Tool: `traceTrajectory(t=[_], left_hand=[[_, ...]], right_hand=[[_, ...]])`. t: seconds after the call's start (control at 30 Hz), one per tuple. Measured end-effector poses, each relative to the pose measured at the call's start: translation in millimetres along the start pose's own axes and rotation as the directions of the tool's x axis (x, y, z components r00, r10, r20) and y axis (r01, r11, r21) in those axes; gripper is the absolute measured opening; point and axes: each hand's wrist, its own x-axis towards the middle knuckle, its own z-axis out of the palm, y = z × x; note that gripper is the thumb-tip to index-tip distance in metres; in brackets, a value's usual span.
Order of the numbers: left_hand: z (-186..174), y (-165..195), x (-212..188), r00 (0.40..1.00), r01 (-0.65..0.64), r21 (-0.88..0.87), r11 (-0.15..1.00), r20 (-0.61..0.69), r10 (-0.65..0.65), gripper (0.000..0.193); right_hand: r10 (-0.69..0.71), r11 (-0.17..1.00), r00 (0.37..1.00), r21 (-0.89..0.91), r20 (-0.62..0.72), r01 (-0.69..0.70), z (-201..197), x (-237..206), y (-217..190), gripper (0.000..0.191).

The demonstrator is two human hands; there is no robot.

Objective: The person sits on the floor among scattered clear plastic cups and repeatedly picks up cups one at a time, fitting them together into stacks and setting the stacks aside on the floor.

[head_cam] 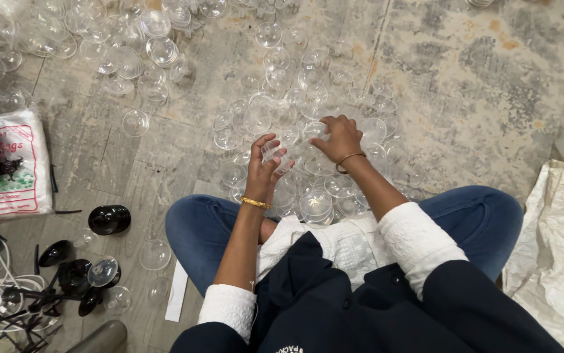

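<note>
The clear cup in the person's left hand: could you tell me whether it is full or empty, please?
Empty: the clear cup in the left hand is see-through, nothing inside.

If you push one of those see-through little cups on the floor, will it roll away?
Probably. The clear cups look round and bowl-shaped, so a lone one on its side would likely roll. They seem thin and light: the left hand holds one in its fingertips. Being smooth, they may slip easily.

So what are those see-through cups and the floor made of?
The cups look like thin clear plastic, glossy: you see straight through them and they catch glints. The floor looks like stone or concrete, matt and mottled grey, with worn patches and seams.
</note>
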Motion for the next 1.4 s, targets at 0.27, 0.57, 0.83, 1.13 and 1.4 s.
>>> traceTrajectory(t=[0.27, 0.57, 0.83, 1.13, 1.4], left_hand=[[-11, 2, 11, 0.996, 0.075, 0.022, 0.997, 0.048, -0.076, 0.064], [-15, 19, 1, 0.996, 0.048, 0.099, 0.994, 0.068, -0.055, 0.076], [-14, 6, -19, 0.999, -0.040, 0.256, 0.966, 0.029, 0.034, 0.065], [-7, -1, -44, 0.876, -0.343, 0.136, 0.929, -0.312, 0.369, 0.058], [4, 15, -44, 0.928, -0.287, -0.074, 0.955, -0.267, 0.258, 0.061]], right_hand=[[0.010, 0.826, 0.980, 0.551, 0.198, -0.120, -15, -17, -35, 0.029], [-0.111, 0.798, 0.929, 0.589, 0.353, -0.129, 0, -70, -89, 0.074], [-0.233, 0.739, 0.903, 0.669, 0.361, -0.077, -3, -96, -68, 0.057], [-0.360, 0.914, 0.932, 0.220, 0.045, 0.342, 10, -100, -86, 0.038], [-0.316, 0.937, 0.944, 0.189, 0.092, 0.295, 6, -90, -48, 0.024]])
